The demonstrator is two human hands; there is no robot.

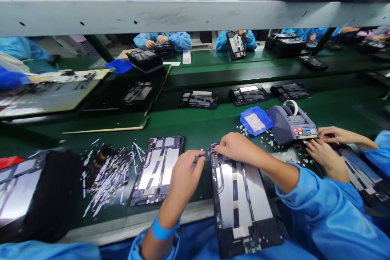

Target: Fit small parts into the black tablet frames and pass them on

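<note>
An opened tablet (pixel 243 199), its silver battery cells and black circuit parts exposed, leans over the bench's front edge towards my body. My right hand (pixel 237 148) is at its upper end, fingers bent together and pressed down by the top left corner; what the fingertips hold, if anything, is hidden. Just left of that corner, my left hand (pixel 186 172) hovers with thumb and forefinger brought close together. A tiny piece may be at those fingertips, too small to name. A blue band (pixel 166 229) circles the left wrist. Left of this hand lies a second opened tablet (pixel 160 166).
A loose heap of thin strips (pixel 109 174) lies at left, beside a stack of tablets (pixel 39 191). Ahead are a blue tray (pixel 256 120) of small white pieces and a tape dispenser (pixel 292 124). A co-worker's hands (pixel 330 156) work at right. A shelf beam (pixel 183 16) crosses above.
</note>
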